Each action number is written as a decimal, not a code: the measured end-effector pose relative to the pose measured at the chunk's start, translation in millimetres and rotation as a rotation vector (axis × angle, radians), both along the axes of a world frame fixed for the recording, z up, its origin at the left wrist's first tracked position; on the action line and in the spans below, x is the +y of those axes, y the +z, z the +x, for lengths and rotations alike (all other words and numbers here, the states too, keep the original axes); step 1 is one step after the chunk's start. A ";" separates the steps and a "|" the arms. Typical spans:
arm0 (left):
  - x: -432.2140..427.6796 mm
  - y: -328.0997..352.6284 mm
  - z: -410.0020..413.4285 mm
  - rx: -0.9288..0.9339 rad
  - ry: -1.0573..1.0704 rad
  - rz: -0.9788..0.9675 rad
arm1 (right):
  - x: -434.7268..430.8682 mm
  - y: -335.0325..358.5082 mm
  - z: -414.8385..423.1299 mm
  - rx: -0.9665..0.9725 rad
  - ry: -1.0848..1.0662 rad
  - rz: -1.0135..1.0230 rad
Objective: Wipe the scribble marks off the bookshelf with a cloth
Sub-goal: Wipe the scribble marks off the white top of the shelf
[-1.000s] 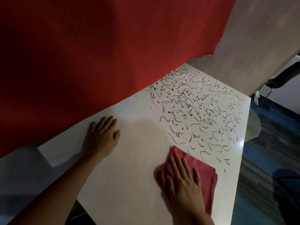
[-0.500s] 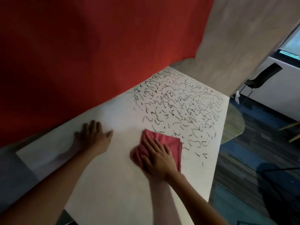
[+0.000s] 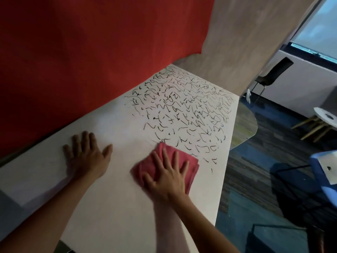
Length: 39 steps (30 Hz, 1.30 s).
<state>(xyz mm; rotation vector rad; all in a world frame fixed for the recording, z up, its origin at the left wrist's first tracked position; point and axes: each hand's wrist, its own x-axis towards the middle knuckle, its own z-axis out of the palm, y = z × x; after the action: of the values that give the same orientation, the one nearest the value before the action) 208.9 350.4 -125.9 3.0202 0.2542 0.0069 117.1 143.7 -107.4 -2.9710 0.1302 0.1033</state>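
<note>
The white bookshelf top (image 3: 116, 207) runs from lower left to upper right. Black scribble marks (image 3: 184, 110) cover its far half. A folded red cloth (image 3: 191, 166) lies at the near edge of the marks. My right hand (image 3: 167, 174) presses flat on the cloth with fingers spread. My left hand (image 3: 85, 154) rests flat on the bare white surface to the left, fingers straight, near the red wall.
A red wall (image 3: 91, 52) borders the shelf on the left and a beige wooden panel (image 3: 246, 33) stands at its far end. To the right the shelf edge drops to a blue carpeted floor (image 3: 264, 179) with a black chair (image 3: 275, 72) and a white stool (image 3: 324, 115).
My right hand has slid the cloth across the near edge of the scribbles, first left and then back right. Marks near the cloth are gone. My left hand stays flat.
</note>
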 end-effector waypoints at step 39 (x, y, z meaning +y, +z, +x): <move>-71.7 -2.0 4.3 -0.043 -0.190 -0.054 | -50.3 4.0 -39.8 0.107 -0.444 0.077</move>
<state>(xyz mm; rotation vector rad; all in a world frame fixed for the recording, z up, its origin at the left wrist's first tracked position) 213.2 278.8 -128.0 2.9735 -0.0364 0.0478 77.3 93.4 -103.5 -2.7808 0.7709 0.2038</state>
